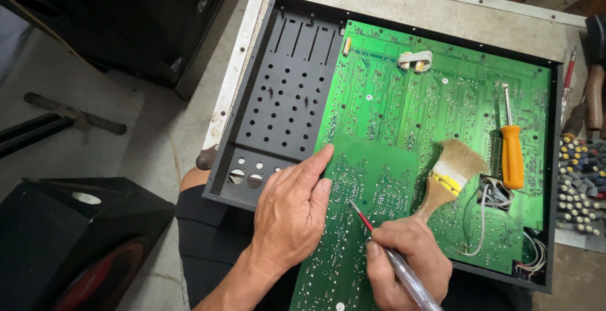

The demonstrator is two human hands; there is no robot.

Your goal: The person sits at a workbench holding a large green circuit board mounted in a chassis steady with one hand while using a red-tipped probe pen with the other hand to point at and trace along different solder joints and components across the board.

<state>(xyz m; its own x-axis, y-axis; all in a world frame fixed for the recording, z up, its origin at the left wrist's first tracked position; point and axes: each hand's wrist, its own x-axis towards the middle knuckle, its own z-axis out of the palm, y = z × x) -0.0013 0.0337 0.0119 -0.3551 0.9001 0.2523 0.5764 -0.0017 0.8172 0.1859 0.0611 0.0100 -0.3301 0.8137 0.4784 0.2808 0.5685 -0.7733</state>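
A small green circuit board [360, 222] lies tilted over a larger green circuit board [442, 103] set in a black metal chassis [278, 103]. My left hand [293, 213] rests flat on the small board's left edge, fingers pressed against it. My right hand [404, 260] grips a slim tool with a red tip [363, 215], its point touching the small board's solder side. The same hand also holds the wooden handle of a paintbrush [451, 169], whose bristles lie over the large board.
An orange-handled screwdriver [511, 150] lies on the large board at the right. White wires [489, 213] curl from a cutout near it. A tray of several screwdriver bits [581, 178] sits at the right edge. Black speaker boxes [69, 248] stand at the lower left.
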